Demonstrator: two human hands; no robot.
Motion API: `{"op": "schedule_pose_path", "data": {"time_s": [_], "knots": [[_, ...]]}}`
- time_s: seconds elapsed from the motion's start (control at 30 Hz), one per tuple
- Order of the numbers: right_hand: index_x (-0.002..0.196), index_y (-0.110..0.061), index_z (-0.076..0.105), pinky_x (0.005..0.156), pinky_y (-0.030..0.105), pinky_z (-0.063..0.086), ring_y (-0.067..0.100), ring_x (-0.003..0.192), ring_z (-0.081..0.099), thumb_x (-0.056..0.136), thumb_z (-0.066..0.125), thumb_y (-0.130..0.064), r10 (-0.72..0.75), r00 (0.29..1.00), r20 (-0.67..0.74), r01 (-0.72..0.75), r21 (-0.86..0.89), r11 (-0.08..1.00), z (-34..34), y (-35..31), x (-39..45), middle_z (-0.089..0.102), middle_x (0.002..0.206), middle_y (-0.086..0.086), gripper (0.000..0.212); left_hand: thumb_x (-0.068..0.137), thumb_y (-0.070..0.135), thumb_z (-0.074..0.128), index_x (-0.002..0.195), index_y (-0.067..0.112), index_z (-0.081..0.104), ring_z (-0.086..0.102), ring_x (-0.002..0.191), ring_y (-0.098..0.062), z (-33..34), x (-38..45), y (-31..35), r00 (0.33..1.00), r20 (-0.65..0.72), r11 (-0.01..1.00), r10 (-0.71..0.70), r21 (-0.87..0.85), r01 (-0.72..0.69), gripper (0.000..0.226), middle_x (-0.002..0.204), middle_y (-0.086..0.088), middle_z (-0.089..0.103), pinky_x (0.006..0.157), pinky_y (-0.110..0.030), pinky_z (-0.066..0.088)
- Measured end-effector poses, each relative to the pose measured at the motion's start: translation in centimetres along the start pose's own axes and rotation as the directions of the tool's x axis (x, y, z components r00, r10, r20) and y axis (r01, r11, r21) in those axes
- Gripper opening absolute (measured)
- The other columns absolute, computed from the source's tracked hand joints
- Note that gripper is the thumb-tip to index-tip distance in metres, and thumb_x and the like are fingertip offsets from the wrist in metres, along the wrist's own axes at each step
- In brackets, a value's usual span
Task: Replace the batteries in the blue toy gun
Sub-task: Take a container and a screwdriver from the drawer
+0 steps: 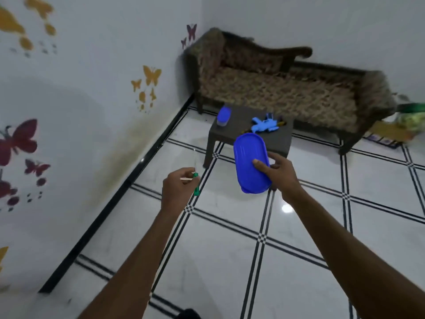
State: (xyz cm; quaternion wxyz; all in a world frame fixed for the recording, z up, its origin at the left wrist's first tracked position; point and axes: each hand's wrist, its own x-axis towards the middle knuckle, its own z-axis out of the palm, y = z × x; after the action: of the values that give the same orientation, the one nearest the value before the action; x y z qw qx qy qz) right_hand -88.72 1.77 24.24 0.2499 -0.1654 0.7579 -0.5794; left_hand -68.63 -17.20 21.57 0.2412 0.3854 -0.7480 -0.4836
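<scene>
The gun [264, 125] lies on the small table [234, 137] at 12 o'clock, untouched and well apart from both hands, so the battery swap looks barely begun. The left hand [176, 192] grips a green screwdriver [196, 185]; the right hand [279, 172] pinches a blue lid [249, 162]. A blue-topped box [223, 116] stands at the table's 10 o'clock corner.

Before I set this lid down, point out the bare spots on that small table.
Bare top lies between the blue container and the blue toy gun on the table. The lid hides the near middle. The gun's end looks crowded.
</scene>
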Motion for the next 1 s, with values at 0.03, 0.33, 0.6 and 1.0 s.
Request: {"op": "schedule_pose_path", "data": {"time_s": [0.03, 0.33, 0.6, 1.0], "knots": [[0.13, -0.023, 0.058, 0.052, 0.027, 0.054, 0.025, 0.086, 0.073, 0.076, 0.079, -0.047, 0.006, 1.0, -0.025, -0.005, 0.007, 1.0, -0.8, -0.1, 1.7, 0.073, 0.1, 0.01, 0.063, 0.081, 0.023, 0.075, 0.107, 0.018, 0.073, 0.069, 0.078, -0.006, 1.3, 1.9, 0.8, 1.0, 0.01, 0.999, 0.013, 0.029, -0.013, 0.026, 0.09, 0.005, 0.073, 0.075, -0.023, 0.057], [0.132, -0.014, 0.056, 0.066, 0.032, 0.061, 0.02, 0.092, 0.071, 0.079, 0.078, -0.037, 0.038, 0.992, -0.121, -0.025, 0.112, 0.993, -2.4, -1.9, 18.9, 0.068, 0.112, 0.004, 0.062, 0.08, 0.022, 0.075, 0.103, 0.02, 0.073, 0.064, 0.073, 0.002, 9.1, 21.2, 3.9, 0.998, 0.047, 0.996, 0.053, 0.068, -0.056, 0.024, 0.083, 0.012, 0.069, 0.073, -0.021, 0.053], [0.136, -0.015, 0.053, 0.076, 0.041, 0.062, 0.021, 0.096, 0.07, 0.081, 0.075, -0.04, 0.131, 0.976, -0.172, -0.116, 0.093, 0.989, -1.7, -3.1, 34.4, 0.068, 0.115, 0.004, 0.064, 0.077, 0.022, 0.074, 0.1, 0.021, 0.073, 0.067, 0.079, -0.006, 15.4, 38.5, 4.8, 0.99, 0.137, 0.995, -0.023, 0.104, 0.009, 0.023, 0.081, 0.012, 0.069, 0.078, -0.024, 0.052], [0.141, -0.015, 0.046, 0.051, 0.016, 0.053, 0.008, 0.079, 0.064, 0.091, 0.067, -0.029, 0.241, 0.962, -0.125, -0.236, 0.049, 0.97, -2.7, 1.6, 58.1, 0.064, 0.1, 0.005, 0.056, 0.077, 0.022, 0.072, 0.095, 0.024, 0.071, 0.066, 0.085, -0.015, 30.0, 55.5, 1.1, 0.956, 0.201, 0.954, -0.214, 0.252, 0.16, 0.018, 0.085, 0.009, 0.069, 0.08, -0.029, 0.052]]}}
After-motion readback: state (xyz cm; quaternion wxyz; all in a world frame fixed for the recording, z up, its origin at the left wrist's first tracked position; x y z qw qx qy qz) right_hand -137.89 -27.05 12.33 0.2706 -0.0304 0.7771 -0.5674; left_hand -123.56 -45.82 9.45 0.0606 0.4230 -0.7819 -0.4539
